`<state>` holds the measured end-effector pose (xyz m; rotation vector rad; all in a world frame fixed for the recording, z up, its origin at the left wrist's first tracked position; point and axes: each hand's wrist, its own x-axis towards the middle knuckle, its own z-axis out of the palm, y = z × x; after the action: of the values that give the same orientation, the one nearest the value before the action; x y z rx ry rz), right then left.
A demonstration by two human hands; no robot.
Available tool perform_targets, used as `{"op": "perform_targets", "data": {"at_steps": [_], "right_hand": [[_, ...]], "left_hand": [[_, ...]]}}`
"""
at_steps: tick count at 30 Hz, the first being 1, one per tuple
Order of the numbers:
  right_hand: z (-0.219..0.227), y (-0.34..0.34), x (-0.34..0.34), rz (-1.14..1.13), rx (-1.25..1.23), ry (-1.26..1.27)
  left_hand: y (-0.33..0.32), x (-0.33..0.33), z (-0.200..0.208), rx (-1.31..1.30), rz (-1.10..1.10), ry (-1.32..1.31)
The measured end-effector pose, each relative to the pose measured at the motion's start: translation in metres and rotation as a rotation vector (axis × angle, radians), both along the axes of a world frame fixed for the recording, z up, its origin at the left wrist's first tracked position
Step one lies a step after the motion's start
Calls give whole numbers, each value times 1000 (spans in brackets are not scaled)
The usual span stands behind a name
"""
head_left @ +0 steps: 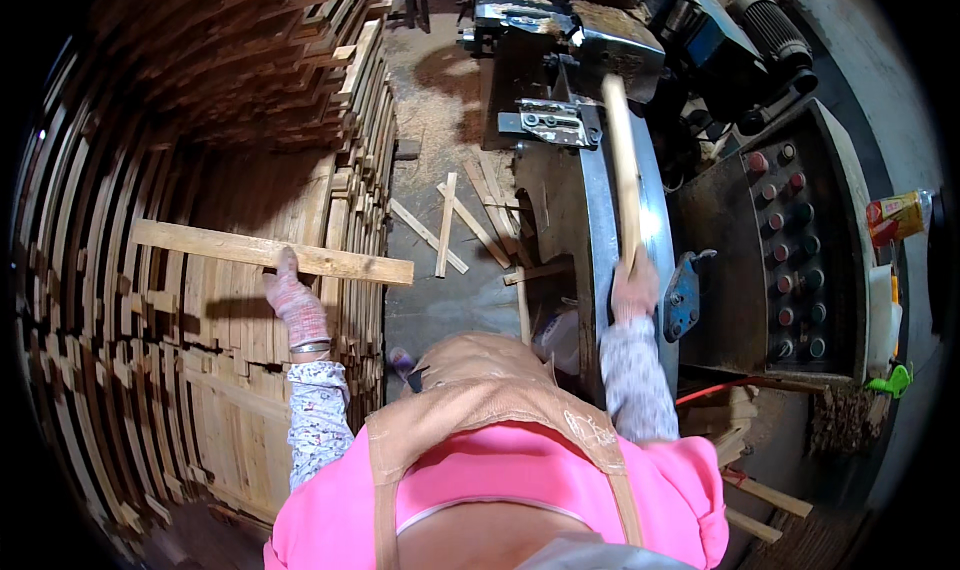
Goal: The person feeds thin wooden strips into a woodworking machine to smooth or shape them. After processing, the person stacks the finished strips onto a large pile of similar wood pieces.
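Observation:
On the left, my left hand (pixel 297 305), in a pinkish knit glove, grips a flat wooden slat (pixel 225 244) near its middle. That slat lies roughly level in front of the stacked wood. My right hand (pixel 634 288) is closed around the near end of another wooden strip (pixel 622 160). This second strip runs lengthwise over the metal machine bed (pixel 655 200), its far end at the dark machine head (pixel 615 45). The strip and the right hand are slightly blurred. A metal guide block (pixel 553 123) sits left of the strip on the bed.
Tall stacks of wooden slats (pixel 230 390) fill the left side. Loose offcuts (pixel 447 225) lie on the floor between stack and machine. To the right stands a control panel (pixel 795 250) with several buttons, near a blue metal bracket (pixel 682 295). A motor (pixel 770 28) is at the far right.

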<state>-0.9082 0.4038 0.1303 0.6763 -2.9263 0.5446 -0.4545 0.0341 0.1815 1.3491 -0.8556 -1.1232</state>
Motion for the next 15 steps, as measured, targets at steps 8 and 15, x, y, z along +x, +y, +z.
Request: {"op": "perform_targets", "data": {"at_steps": [8, 15], "right_hand": [[31, 102, 95, 42, 94, 137], [8, -22, -42, 195, 46, 278]], "left_hand": [[-4, -13, -42, 161, 23, 11], [-5, -2, -39, 28, -36, -51]]}}
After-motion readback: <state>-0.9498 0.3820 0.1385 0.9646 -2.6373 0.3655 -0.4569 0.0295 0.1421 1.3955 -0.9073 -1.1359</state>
